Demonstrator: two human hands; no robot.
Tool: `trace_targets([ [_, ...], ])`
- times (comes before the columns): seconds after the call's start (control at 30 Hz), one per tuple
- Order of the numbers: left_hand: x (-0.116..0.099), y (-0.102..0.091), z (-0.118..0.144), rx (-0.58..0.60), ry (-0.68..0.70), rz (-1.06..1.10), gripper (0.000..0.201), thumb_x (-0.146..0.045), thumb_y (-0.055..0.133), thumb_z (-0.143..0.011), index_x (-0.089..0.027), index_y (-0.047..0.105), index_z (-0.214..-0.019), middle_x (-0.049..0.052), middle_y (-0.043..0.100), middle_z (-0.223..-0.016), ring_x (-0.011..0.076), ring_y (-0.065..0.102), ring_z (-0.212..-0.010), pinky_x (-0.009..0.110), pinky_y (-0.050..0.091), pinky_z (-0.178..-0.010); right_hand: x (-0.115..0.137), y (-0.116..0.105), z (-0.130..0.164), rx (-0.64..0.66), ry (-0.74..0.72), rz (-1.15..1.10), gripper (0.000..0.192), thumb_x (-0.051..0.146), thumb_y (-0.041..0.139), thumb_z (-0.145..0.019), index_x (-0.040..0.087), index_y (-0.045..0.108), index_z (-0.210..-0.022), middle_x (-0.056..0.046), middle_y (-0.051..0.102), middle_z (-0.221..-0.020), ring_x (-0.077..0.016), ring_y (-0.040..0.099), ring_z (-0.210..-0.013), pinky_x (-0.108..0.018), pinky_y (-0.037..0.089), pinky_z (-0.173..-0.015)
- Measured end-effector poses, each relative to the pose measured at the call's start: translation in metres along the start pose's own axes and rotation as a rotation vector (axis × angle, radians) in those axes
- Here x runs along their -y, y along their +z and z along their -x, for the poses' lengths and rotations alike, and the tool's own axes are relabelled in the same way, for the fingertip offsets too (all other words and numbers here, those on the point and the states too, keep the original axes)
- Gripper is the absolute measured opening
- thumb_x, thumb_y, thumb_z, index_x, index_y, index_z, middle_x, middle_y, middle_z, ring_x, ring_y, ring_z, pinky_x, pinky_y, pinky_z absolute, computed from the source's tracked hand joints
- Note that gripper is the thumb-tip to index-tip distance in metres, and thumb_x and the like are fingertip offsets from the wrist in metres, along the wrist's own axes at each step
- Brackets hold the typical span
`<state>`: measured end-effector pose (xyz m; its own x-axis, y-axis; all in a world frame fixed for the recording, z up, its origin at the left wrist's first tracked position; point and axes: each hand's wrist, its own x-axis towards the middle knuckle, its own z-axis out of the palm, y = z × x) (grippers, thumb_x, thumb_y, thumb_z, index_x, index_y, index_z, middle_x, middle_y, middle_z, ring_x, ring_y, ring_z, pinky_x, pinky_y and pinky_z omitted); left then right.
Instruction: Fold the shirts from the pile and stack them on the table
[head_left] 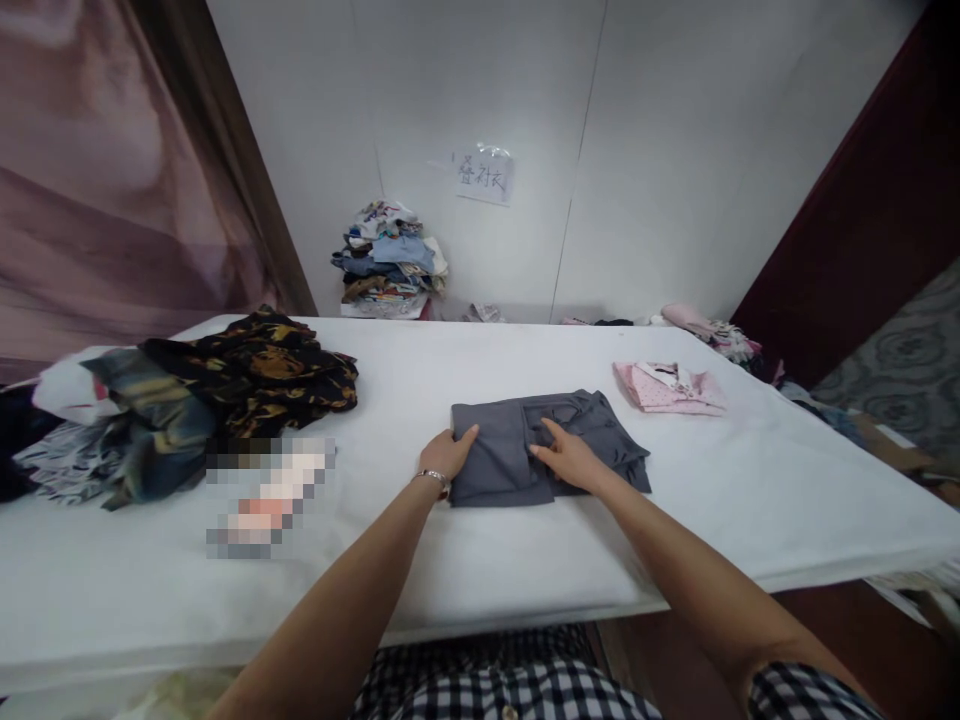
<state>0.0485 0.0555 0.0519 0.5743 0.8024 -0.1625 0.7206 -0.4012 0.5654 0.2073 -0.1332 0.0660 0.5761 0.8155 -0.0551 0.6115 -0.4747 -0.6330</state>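
A grey garment (pixel 592 430), partly folded, lies on the white table (pixel 465 570) in front of me. My left hand (pixel 444 455), with a bracelet at the wrist, grips the folded left edge of the garment. My right hand (pixel 566 457) rests flat on the middle of the grey cloth, fingers pointing left and pressing it down.
A folded pink shirt (pixel 670 387) lies to the right of the grey garment. A heap of dark patterned clothes (pixel 225 385) covers the table's left end. A stack of clothes (pixel 390 262) stands against the white wall, under a paper note (pixel 484 176). More clothes (pixel 712 330) lie at the far right.
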Motion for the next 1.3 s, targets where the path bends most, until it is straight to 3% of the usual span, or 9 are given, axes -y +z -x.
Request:
trace_targets([
  [0.13,0.000,-0.001,0.000,0.017,0.015,0.024,0.062,-0.069,0.034,-0.080,-0.015,0.063,-0.093,0.019,0.068,-0.106,0.0329,0.063,-0.099,0.038,0.047,-0.081,0.009,0.017,0.002,-0.022,-0.003,0.021,0.073,0.042,0.057,-0.082,0.013,0.032,-0.145,-0.004,0.067,-0.073,-0.0203,0.062,-0.068,-0.028,0.042,-0.062],
  [0.27,0.001,-0.004,0.002,0.030,0.024,0.059,0.057,-0.066,0.037,-0.080,-0.016,0.062,-0.090,0.018,0.069,-0.105,0.0332,0.063,-0.101,0.038,0.047,-0.082,0.012,0.026,-0.009,-0.051,-0.085,0.042,0.051,0.021,0.058,-0.078,0.017,0.054,-0.128,-0.003,0.068,-0.079,-0.0167,0.060,-0.068,-0.026,0.043,-0.064],
  [0.4,0.003,-0.008,0.004,0.075,0.016,0.144,0.058,-0.067,0.039,-0.079,-0.015,0.061,-0.089,0.018,0.069,-0.102,0.0308,0.066,-0.091,0.035,0.050,-0.070,0.012,0.023,-0.017,-0.232,-0.249,0.016,0.036,0.020,0.052,-0.081,0.019,0.064,-0.115,-0.006,0.069,-0.096,-0.0174,0.061,-0.082,-0.030,0.046,-0.077],
  [0.6,0.007,-0.010,0.003,0.172,-0.008,0.293,0.056,-0.066,0.042,-0.078,-0.016,0.061,-0.094,0.013,0.072,-0.091,0.0239,0.068,-0.070,0.029,0.049,-0.051,0.010,0.015,-0.009,-0.064,-0.088,0.192,0.036,0.019,0.055,-0.080,0.019,0.064,-0.114,-0.006,0.070,-0.086,-0.0195,0.063,-0.078,-0.028,0.046,-0.071],
  [0.77,0.011,-0.006,-0.001,0.189,-0.021,0.356,0.045,-0.055,0.055,-0.076,-0.017,0.058,-0.100,0.014,0.069,-0.104,0.0233,0.068,-0.078,0.026,0.049,-0.048,0.021,0.012,0.004,-0.217,-0.160,0.363,0.031,0.025,0.051,-0.086,0.024,0.062,-0.115,-0.008,0.064,-0.109,-0.0210,0.059,-0.101,-0.030,0.044,-0.084],
  [0.83,0.011,-0.005,-0.003,0.199,-0.023,0.365,0.042,-0.053,0.057,-0.075,-0.018,0.057,-0.099,0.013,0.069,-0.105,0.0225,0.068,-0.079,0.025,0.048,-0.047,0.022,0.016,0.003,-0.266,-0.257,0.301,0.034,0.027,0.047,-0.089,0.022,0.058,-0.121,-0.009,0.060,-0.118,-0.0200,0.054,-0.110,-0.031,0.042,-0.093],
  [0.97,0.012,-0.003,-0.006,0.215,-0.030,0.376,0.038,-0.052,0.058,-0.075,-0.018,0.057,-0.093,0.011,0.071,-0.096,0.0212,0.067,-0.074,0.024,0.048,-0.047,0.015,0.027,-0.007,-0.133,-0.245,0.261,0.033,0.029,0.055,-0.086,0.015,0.062,-0.115,-0.013,0.060,-0.117,-0.0223,0.054,-0.111,-0.034,0.040,-0.096],
  [1.13,0.012,-0.005,-0.004,0.221,-0.050,0.387,0.033,-0.051,0.059,-0.074,-0.019,0.056,-0.070,0.003,0.062,-0.057,0.0177,0.059,-0.051,0.025,0.043,-0.042,0.017,0.029,-0.004,-0.139,-0.263,0.176,0.035,0.028,0.057,-0.083,0.015,0.064,-0.115,-0.015,0.058,-0.125,-0.0258,0.051,-0.118,-0.040,0.038,-0.101],
  [1.3,-0.008,-0.020,0.003,0.229,-0.047,0.473,0.024,-0.042,0.059,-0.078,-0.019,0.057,-0.072,-0.003,0.052,-0.046,0.0142,0.052,-0.043,0.024,0.037,-0.039,0.034,0.036,0.014,-0.178,-0.251,-0.418,0.040,0.034,0.059,-0.082,0.026,0.059,-0.121,-0.008,0.062,-0.121,-0.0213,0.057,-0.113,-0.041,0.042,-0.100],
])
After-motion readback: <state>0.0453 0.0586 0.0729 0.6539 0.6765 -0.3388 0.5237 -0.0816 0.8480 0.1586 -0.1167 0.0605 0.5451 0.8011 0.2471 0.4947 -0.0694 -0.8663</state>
